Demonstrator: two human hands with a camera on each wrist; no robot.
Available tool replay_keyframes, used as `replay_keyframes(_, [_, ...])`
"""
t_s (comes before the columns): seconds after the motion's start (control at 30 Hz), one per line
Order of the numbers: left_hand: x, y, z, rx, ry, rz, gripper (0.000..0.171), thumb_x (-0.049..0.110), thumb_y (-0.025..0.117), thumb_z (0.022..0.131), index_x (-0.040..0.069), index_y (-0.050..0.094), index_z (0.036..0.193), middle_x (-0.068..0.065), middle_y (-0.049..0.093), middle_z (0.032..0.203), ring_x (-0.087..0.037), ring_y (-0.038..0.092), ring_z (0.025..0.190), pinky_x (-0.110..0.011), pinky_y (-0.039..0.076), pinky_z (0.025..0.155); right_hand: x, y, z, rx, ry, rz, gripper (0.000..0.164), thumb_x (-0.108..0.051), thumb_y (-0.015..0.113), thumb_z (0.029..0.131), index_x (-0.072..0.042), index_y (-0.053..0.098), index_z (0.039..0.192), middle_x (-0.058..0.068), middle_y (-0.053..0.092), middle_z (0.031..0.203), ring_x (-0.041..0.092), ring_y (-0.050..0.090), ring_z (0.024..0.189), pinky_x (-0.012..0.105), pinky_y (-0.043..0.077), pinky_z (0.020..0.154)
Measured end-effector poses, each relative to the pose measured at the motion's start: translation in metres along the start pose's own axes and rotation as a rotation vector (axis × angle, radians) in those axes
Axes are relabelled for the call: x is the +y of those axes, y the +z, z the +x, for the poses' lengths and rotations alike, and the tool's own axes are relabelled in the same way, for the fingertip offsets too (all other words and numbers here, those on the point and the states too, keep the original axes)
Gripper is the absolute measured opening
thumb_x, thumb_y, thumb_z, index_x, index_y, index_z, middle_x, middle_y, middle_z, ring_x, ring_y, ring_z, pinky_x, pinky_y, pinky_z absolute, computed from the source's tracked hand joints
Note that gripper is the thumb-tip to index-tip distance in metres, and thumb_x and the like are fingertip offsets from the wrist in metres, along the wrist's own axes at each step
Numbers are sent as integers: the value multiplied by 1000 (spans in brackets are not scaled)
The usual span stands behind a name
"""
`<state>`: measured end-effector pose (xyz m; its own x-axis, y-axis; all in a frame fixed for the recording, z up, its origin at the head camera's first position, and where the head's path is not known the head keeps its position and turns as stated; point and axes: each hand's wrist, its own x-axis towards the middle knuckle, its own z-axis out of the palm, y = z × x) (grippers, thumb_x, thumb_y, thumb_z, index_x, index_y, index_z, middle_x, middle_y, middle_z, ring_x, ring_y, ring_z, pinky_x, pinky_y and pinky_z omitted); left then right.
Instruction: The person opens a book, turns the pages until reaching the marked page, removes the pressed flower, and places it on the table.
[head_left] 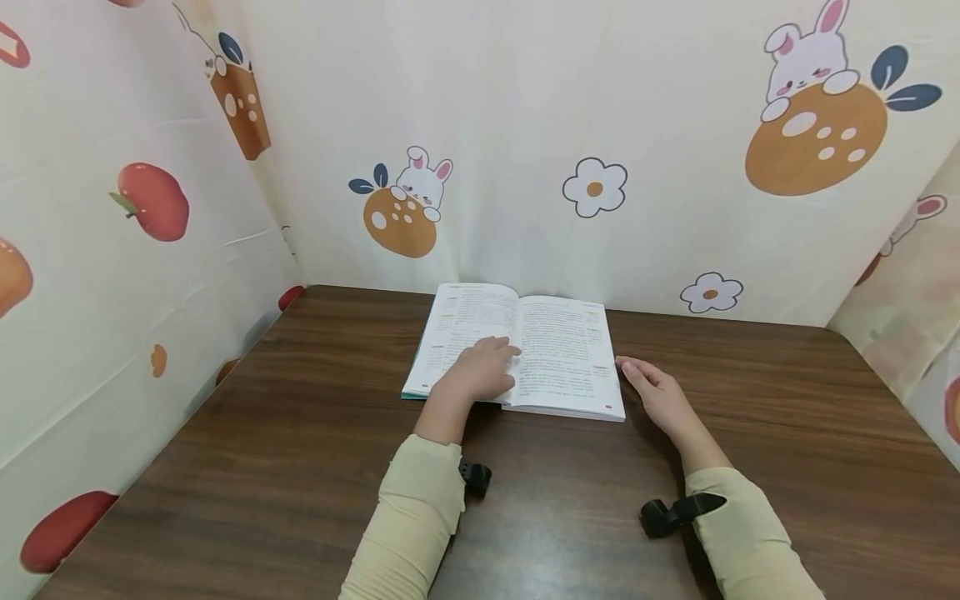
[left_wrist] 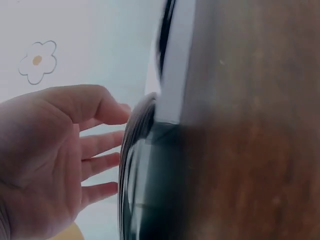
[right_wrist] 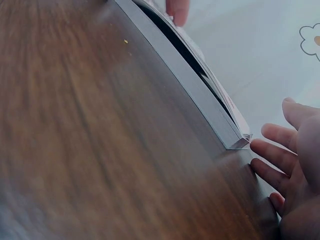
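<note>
An open book (head_left: 566, 358) with printed pages lies on the brown wooden table near its far edge. Over the left page, close to the spine, my left hand (head_left: 482, 368) rests with its fingers extended toward the gutter. In the left wrist view the fingertips of this left hand (left_wrist: 55, 155) are at the curved page surface. Beside the book's right edge, my right hand (head_left: 660, 396) lies with loosely bent fingers and holds nothing. The right wrist view shows the right hand (right_wrist: 295, 160) palm inward, fingertips right by the book's corner (right_wrist: 240, 142).
The dark wood table (head_left: 300, 467) stretches out around the book. Behind it hangs a white curtain (head_left: 510, 100) printed with rabbits, fruit and flowers, and more of it lines both sides. A black strap camera (head_left: 475, 478) sits on the left wrist, another camera (head_left: 660, 518) on the right.
</note>
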<state>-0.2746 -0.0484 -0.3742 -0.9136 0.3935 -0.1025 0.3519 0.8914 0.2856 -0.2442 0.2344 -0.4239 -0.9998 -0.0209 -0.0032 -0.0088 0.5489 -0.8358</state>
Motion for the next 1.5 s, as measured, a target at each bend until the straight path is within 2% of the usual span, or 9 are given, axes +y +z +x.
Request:
replay_keyframes(0.1, [0,5,0,8,-24,22,46,18,50,88,17,49,135,-3,37,144,-22,29,134,-43,26,104,-1,0,-1,-4,-6,-9,61,-49,37,96,-4,43,137,21,37,141,40,25,132,58,21,101])
replay_keyframes(0.27, [-4,8,1,8,-29,-7,47,18,49,88,14,48,135,-4,40,142,-22,34,131,-41,28,104,-4,0,-3,-11,-7,-26,58,-46,41,96,-6,41,138,21,35,142,41,26,132,59,22,100])
replay_keyframes(0.57, [-6,15,2,-7,-26,-56,48,18,46,91,12,43,139,-5,38,143,-22,33,131,-35,27,105,-6,2,-7,-12,0,-26,57,-45,43,95,-6,41,138,22,35,141,41,27,130,59,23,99])
replay_keyframes(0.93, [-9,15,1,-25,-23,-179,50,15,44,89,9,41,139,-5,39,143,-19,31,133,-34,26,106,-1,3,-7,-19,-17,-35,58,-44,47,94,-7,41,138,22,40,137,40,32,126,59,25,98])
replay_keyframes(1.1, [-9,14,1,-10,-19,-150,49,17,46,90,9,44,138,-5,40,142,-19,32,132,-34,26,105,-1,1,-7,-46,-23,-31,61,-45,51,92,-7,39,139,21,37,139,40,29,128,60,22,99])
replay_keyframes(1.27, [-8,12,1,14,-32,-106,47,20,49,89,12,48,135,-2,45,139,-20,37,129,-40,27,104,1,-3,-7,-95,-39,-22,65,-42,59,88,-11,37,141,19,32,144,40,24,131,63,19,99])
replay_keyframes(1.5, [-8,10,3,38,-36,-102,45,22,52,88,14,51,132,-1,48,136,-23,40,126,-46,27,103,6,-10,-5,-165,-55,-40,70,-42,66,83,-18,38,142,15,26,148,39,17,134,64,13,99])
